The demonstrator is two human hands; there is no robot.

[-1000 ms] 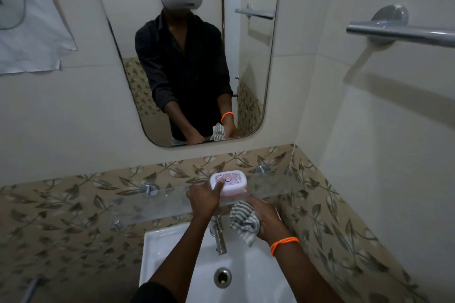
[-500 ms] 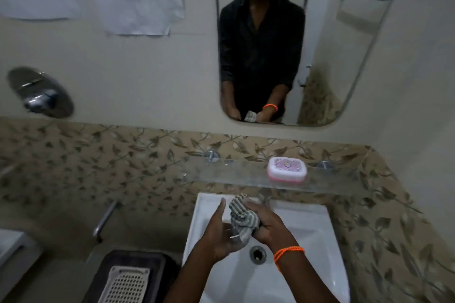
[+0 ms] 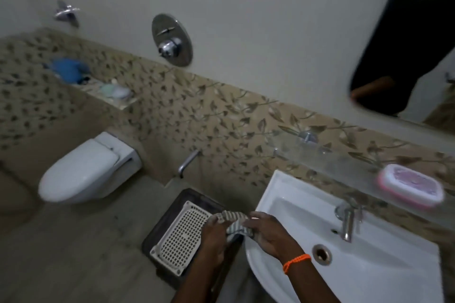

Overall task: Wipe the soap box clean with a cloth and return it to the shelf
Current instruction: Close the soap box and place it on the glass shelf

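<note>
The pink and white soap box (image 3: 410,187) rests on the glass shelf (image 3: 320,155) above the basin, at the far right, with no hand on it. Well to its lower left, both hands hold the striped grey cloth (image 3: 232,221) over the basin's left edge. My left hand (image 3: 214,236) grips the cloth's left side. My right hand (image 3: 268,233), with an orange band at the wrist, grips its right side. The view is blurred.
A white basin (image 3: 369,265) with a chrome tap (image 3: 347,221) sits at the lower right. Below the hands is a white perforated tray (image 3: 179,236) on a dark mat. A white toilet (image 3: 83,170) stands at left; a mirror (image 3: 418,39) hangs upper right.
My left hand has left the soap box on the shelf and joined the right hand on the cloth. Both hands moved left of the basin as the view swung left.
</note>
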